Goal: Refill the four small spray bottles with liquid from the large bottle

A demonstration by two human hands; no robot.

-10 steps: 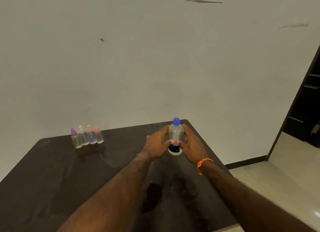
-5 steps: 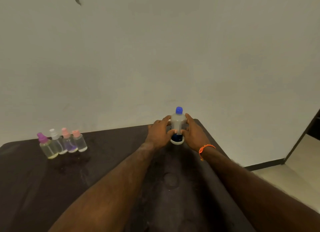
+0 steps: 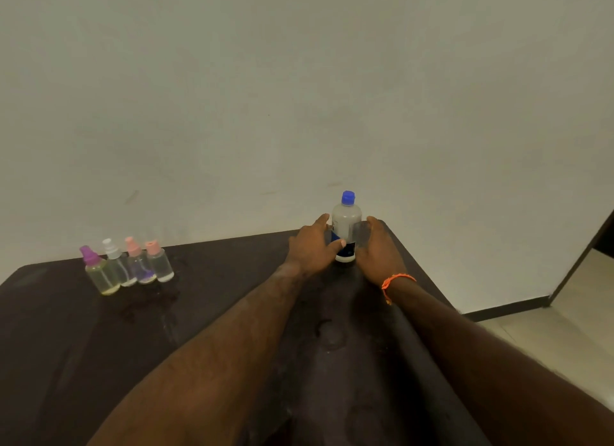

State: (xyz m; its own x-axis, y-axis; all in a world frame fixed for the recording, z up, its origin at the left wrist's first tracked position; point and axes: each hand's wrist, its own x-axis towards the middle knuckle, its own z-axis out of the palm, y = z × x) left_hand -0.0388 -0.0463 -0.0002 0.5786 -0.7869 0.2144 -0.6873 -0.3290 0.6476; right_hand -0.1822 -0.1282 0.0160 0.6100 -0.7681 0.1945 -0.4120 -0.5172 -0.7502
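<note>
The large bottle [image 3: 346, 219], cloudy with a blue cap and a dark blue label, stands upright near the far right corner of the dark table [image 3: 66, 346]. My left hand [image 3: 312, 246] cups its left side, thumb across the label. My right hand [image 3: 378, 249] is beside its right side, its thumb blurred, so contact is unclear. The four small spray bottles stand in a tight row at the far left: purple-capped [image 3: 98, 274], white-capped [image 3: 117, 266], and two pink-capped [image 3: 140, 266] [image 3: 160, 262].
Wet patches [image 3: 149, 301] darken the table in front of the small bottles. A plain wall rises right behind the table. An orange band [image 3: 395, 281] is on my right wrist. Tiled floor and a dark doorway [image 3: 594, 246] lie to the right.
The large bottle went from tilted in both hands, base showing, to upright on the table farther back. My fingers have loosened around it. The view has swung left and down.
</note>
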